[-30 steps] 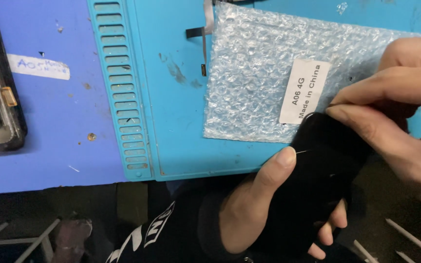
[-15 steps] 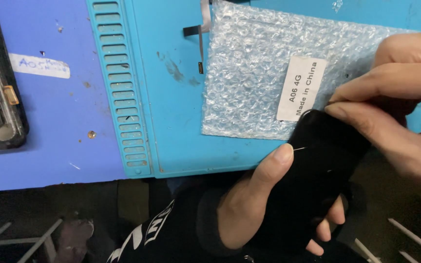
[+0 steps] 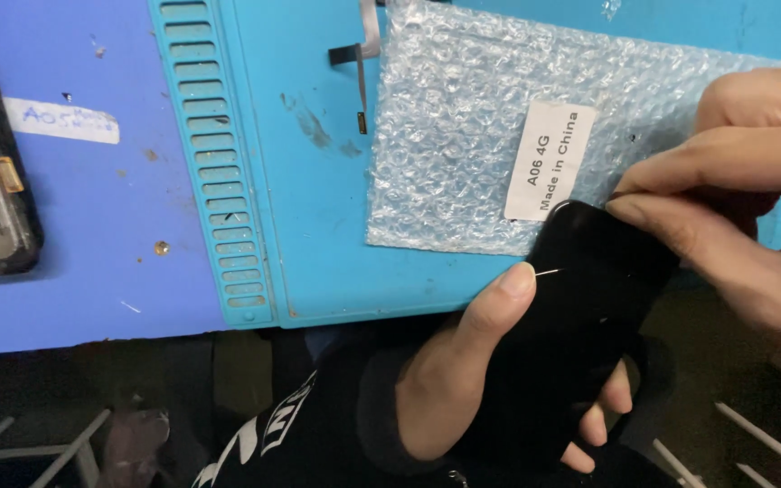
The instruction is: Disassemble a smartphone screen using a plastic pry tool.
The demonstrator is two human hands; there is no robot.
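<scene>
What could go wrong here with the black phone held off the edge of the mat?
The flat black phone sits in the left hand over the floor gap, past the turquoise mat; a slip could drop it. The right hand pinches its top corner, so hard prying might crack it. The clear bubble-wrap pouch could get knocked.

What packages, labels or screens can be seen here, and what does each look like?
Bubble-wrap pouch: clear, rectangular, flat on the teal mat.
White label: upright rectangle with dark print, stuck on the pouch.
White strip label: handwritten, on the blue surface, left.
Black phone: dark glossy slab held by left hand; right hand pinches its top.
</scene>
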